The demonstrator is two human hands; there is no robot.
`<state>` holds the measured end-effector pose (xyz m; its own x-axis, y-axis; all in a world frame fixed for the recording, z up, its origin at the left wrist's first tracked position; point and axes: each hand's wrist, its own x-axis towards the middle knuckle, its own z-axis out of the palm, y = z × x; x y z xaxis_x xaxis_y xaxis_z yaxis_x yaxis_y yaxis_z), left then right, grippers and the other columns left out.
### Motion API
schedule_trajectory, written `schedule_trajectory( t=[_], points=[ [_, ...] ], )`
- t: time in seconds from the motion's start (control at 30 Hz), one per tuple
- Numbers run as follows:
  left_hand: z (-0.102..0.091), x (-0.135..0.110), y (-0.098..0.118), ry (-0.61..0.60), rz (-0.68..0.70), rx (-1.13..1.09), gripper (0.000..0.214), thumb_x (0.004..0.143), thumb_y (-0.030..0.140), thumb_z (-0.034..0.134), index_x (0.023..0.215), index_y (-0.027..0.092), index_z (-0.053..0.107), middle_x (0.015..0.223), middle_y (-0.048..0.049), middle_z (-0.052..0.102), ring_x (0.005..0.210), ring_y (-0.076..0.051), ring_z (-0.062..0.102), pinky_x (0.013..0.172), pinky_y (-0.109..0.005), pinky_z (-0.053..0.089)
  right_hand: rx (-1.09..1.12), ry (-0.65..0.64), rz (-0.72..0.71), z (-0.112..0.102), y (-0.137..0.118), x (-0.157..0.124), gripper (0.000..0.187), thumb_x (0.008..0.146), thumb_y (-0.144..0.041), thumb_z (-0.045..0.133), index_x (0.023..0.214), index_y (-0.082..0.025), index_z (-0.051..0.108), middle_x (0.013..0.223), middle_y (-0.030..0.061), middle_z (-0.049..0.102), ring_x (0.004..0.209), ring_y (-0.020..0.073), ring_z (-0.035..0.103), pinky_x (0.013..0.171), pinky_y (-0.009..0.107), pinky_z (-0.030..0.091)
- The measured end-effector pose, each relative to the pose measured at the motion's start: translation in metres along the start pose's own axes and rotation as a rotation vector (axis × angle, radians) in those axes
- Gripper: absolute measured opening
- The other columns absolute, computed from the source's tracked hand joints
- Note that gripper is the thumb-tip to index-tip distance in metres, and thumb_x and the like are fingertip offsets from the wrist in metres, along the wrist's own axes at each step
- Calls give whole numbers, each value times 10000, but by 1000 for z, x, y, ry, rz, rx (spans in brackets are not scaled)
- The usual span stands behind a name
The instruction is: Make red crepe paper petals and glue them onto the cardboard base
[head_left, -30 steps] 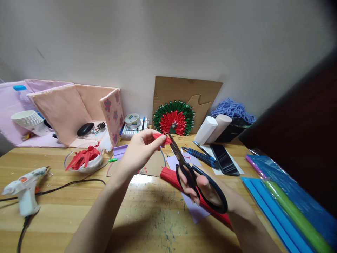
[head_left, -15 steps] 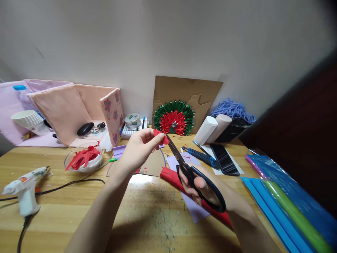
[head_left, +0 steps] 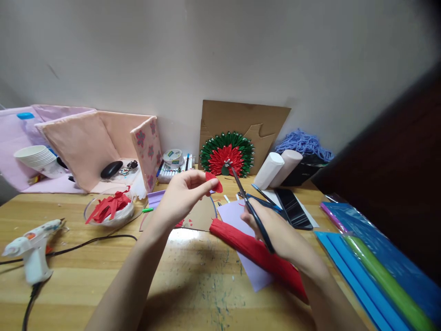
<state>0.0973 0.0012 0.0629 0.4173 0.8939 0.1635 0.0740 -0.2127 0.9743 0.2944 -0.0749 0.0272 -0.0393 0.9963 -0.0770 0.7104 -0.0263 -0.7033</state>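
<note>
The left hand (head_left: pixel 182 195) holds, in a closed pinch at its fingertips, a red paper piece (head_left: pixel 217 185) jutting toward the right hand (head_left: pixel 272 225), which curls around scissors (head_left: pixel 242 188) (clear of the paper) that, swinging in too close, could nick the pinching hand.

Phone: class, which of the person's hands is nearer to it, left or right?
Right. The right hand, holding the scissors, is just left of the phone; the left hand, holding a red piece, is much farther left.
</note>
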Motion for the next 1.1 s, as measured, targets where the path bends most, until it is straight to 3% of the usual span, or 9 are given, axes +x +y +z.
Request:
schedule_trajectory(
  t=[0.07,0.17,0.37,0.57,0.63,0.73,0.83,0.93,1.1],
  points=[
    [1,0,-1,-28,-2,33,182,784,332,638,720,166,679,735,-24,678,627,-92,530,570,-200,396,-289,36,174,-1,11,15,432,849,-581,404,901,-176,546,905,136,654,859,270,620,718,346,456],
    [4,2,-6,-55,-16,81,192,787,332,628,722,161,687,725,-34,681,635,-102,544,580,-210,410,-507,-25,359,4,35,38,471,860,-540,392,940,-133,615,994,196,675,964,327,627,770,378,456],
    [11,11,-24,-98,-42,-31,188,755,331,653,792,147,654,776,-65,700,697,-137,618,659,-259,485,-627,-96,378,15,70,53,293,780,-369,593,875,-103,674,977,207,699,928,338,655,734,374,473],
    [19,16,-34,-101,-126,-103,215,755,343,652,793,132,648,796,-88,707,692,-141,630,665,-270,499,-596,-10,327,8,56,48,209,798,-328,598,855,-136,658,954,183,697,916,326,649,738,387,468],
    [23,17,-36,-104,-145,-91,241,773,368,625,790,129,657,788,-90,705,707,-152,631,659,-273,495,-462,95,200,7,45,45,203,864,-322,511,912,-160,624,982,134,686,939,265,639,782,356,464],
    [31,18,-38,-89,-163,-89,254,772,373,624,765,123,665,776,-82,695,746,-159,630,668,-263,483,99,252,-133,9,27,41,203,889,-356,487,943,-182,576,954,69,664,896,186,630,773,304,489],
    [36,19,-40,-38,-143,-97,259,748,375,653,747,117,670,723,-52,664,702,-139,602,663,-250,469,504,299,-235,16,15,36,254,828,-401,585,957,-184,555,925,52,639,869,171,625,710,279,522],
    [38,19,-40,-22,-122,-118,268,739,380,667,752,113,676,693,-34,648,661,-122,577,650,-238,462,634,322,-240,19,11,33,254,767,-357,671,912,-176,569,863,34,643,813,154,630,713,275,532],
    [39,16,-38,-31,-98,-156,253,736,337,690,853,113,681,785,-52,688,730,-127,621,692,-229,486,667,349,-279,15,9,30,208,757,-327,690,879,-167,639,857,47,690,812,163,657,777,310,546]
  ],
)
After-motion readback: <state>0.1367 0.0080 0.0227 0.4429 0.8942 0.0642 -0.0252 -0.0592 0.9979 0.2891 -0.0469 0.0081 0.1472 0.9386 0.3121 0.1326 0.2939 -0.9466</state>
